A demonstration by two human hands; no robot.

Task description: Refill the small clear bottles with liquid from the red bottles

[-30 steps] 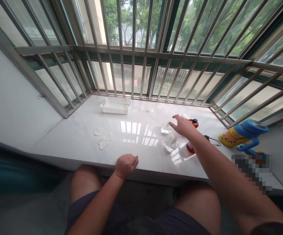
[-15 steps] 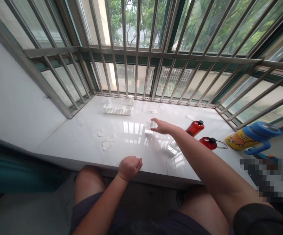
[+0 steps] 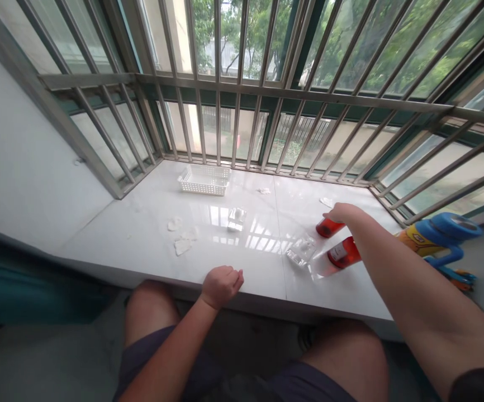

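Note:
My left hand (image 3: 222, 287) rests as a loose fist over the front edge of the white ledge, with no object showing in it. My right hand (image 3: 339, 212) is over the capped end of the far red bottle (image 3: 329, 227), covering it; its fingers are mostly hidden, so I cannot tell if they grip. Just nearer lies a second red bottle (image 3: 344, 253) with a pale label, partly behind my forearm. A small clear container (image 3: 237, 219) stands mid-ledge. Another clear container (image 3: 300, 251) sits left of the bottles.
A white perforated basket (image 3: 204, 181) stands at the back by the metal window bars (image 3: 238, 125). Torn white scraps (image 3: 182, 244) lie left of centre, another scrap (image 3: 264, 191) further back. At the right is a blue and yellow flask (image 3: 439, 234) with a handle.
My right hand has left the small clear container and moved right to the far red bottle. That container now stands a little further left. My left hand has stayed put.

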